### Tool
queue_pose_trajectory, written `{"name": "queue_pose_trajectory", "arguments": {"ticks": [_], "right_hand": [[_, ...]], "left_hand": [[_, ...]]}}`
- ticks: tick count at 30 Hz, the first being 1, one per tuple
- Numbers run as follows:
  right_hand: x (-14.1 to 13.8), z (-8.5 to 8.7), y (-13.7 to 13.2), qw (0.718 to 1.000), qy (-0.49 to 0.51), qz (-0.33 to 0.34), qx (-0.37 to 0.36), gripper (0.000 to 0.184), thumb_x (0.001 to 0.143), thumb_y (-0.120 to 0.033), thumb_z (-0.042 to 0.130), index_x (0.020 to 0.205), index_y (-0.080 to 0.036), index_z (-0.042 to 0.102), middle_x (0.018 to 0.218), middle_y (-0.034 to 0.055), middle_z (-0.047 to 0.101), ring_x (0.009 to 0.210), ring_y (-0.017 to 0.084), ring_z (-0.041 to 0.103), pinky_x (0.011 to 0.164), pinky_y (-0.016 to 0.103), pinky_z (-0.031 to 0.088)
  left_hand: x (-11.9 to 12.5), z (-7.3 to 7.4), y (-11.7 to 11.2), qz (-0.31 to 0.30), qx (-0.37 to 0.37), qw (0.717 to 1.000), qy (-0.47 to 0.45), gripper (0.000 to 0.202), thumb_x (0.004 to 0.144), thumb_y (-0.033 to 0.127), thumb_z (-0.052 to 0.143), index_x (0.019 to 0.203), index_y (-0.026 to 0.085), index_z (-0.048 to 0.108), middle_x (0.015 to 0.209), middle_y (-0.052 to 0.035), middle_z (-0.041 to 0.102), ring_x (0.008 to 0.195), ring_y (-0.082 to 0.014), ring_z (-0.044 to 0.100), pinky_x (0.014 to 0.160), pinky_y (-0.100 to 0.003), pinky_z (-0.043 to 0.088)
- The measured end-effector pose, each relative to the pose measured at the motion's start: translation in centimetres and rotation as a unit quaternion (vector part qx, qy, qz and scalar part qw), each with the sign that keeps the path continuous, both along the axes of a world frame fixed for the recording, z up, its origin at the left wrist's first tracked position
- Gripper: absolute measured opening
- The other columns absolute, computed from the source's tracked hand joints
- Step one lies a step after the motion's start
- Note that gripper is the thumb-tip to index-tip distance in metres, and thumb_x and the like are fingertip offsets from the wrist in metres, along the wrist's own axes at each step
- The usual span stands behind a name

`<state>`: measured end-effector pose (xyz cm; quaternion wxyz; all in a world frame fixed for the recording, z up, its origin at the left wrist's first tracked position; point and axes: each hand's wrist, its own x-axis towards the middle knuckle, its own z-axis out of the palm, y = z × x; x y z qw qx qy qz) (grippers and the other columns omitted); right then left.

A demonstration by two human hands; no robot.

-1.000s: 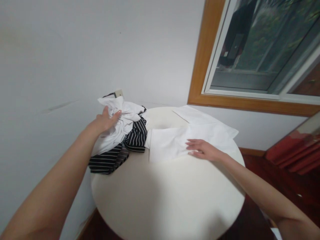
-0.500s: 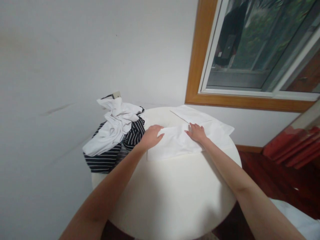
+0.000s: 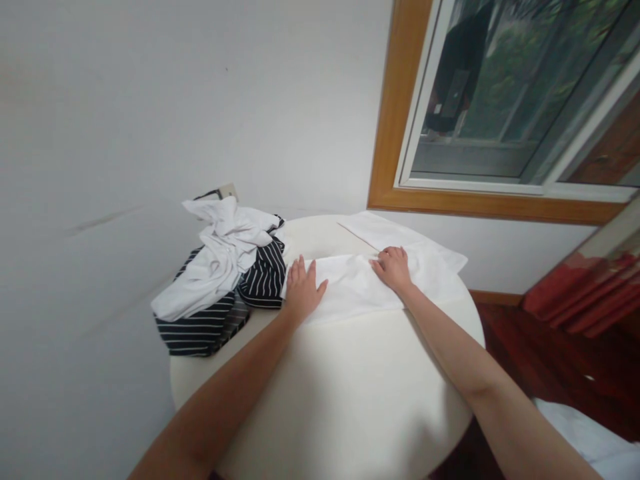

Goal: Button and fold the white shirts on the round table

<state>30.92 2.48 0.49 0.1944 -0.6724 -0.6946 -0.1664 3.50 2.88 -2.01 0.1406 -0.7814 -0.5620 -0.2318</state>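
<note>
A white garment (image 3: 345, 287) lies spread across the round white table (image 3: 350, 393), one long part reaching left and another angled toward the window. Its exact kind does not show. My left hand (image 3: 303, 293) rests flat on the left end of the fabric, fingers apart. On the middle of the garment, where the two parts meet, my right hand (image 3: 394, 268) presses down with its thumb away from slightly bent fingers. To the left of my left hand is a heap with a crumpled white cloth (image 3: 220, 260) over black-and-white striped fabric (image 3: 197, 330).
A white wall (image 3: 280, 107) stands behind the table, with a wood-framed window (image 3: 385, 147) at the right. A socket (image 3: 229, 192) sits behind the heap. Red curtain (image 3: 585, 293) hangs at the right, and white fabric (image 3: 580, 433) shows at the lower right.
My left hand has slid left to the garment's end and flattened, fingers pointing away. The heap of cloth has shifted slightly left. My right hand stays nearly in place, its fingers more bent.
</note>
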Motion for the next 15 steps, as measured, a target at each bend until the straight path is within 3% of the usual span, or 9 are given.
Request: {"name": "queue_pose_trajectory", "arguments": {"ticks": [2, 5, 8, 12, 15], "right_hand": [[0.3, 1.1, -0.6, 0.998, 0.013, 0.051, -0.028, 0.036, 0.093, -0.043, 0.04, 0.096, -0.017, 0.065, 0.1, 0.0107, 0.064, 0.102, 0.024, 0.052, 0.097, 0.037, 0.03], [1.1, 3.7, -1.8, 0.983, 0.04, 0.113, -0.138, 0.037, 0.092, -0.046, 0.04, 0.091, -0.018, 0.065, 0.083, 0.0063, 0.066, 0.08, 0.02, 0.057, 0.076, 0.028, 0.038], [1.7, 7.0, -3.8, 0.953, 0.065, 0.179, -0.237, 0.035, 0.087, -0.048, 0.048, 0.092, -0.018, 0.065, 0.084, 0.0049, 0.067, 0.075, 0.018, 0.057, 0.067, 0.025, 0.038], [1.1, 10.4, -7.1, 0.859, 0.116, 0.28, -0.412, 0.038, 0.077, -0.044, 0.063, 0.107, -0.02, 0.066, 0.101, 0.0028, 0.069, 0.086, 0.018, 0.06, 0.073, 0.022, 0.042], [-0.3, 11.3, -8.9, 0.767, 0.147, 0.338, -0.525, 0.042, 0.074, -0.045, 0.067, 0.107, -0.018, 0.067, 0.099, 0.0017, 0.069, 0.088, 0.017, 0.06, 0.074, 0.021, 0.044]], "left_hand": [[-0.1, 0.1, 0.0, -0.006, -0.001, 1.0, -0.015, 0.067, 0.088, 0.049, 0.047, 0.142, 0.01, 0.037, 0.153, -0.0228, 0.022, 0.138, -0.0376, 0.026, 0.11, -0.049, 0.027], [-0.4, 0.2, 0.2, -0.008, -0.01, 0.999, -0.04, 0.07, 0.086, 0.049, 0.05, 0.143, 0.013, 0.033, 0.153, -0.0215, 0.021, 0.136, -0.0375, 0.03, 0.107, -0.049, 0.031], [-0.6, 0.4, 0.4, -0.009, -0.011, 0.998, -0.066, 0.072, 0.084, 0.05, 0.053, 0.144, 0.015, 0.032, 0.153, -0.0212, 0.021, 0.134, -0.0388, 0.032, 0.106, -0.05, 0.032], [-0.6, 1.3, 0.5, -0.023, 0.01, 0.992, -0.127, 0.09, 0.08, 0.057, 0.056, 0.148, 0.011, 0.02, 0.152, -0.0228, 0.024, 0.136, -0.0392, 0.029, 0.108, -0.052, 0.028], [-0.7, 2.1, 0.5, -0.092, -0.034, 0.979, -0.18, 0.1, 0.078, 0.06, 0.057, 0.149, 0.009, 0.01, 0.145, -0.0232, 0.037, 0.134, -0.0354, 0.035, 0.108, -0.05, 0.029]]}}
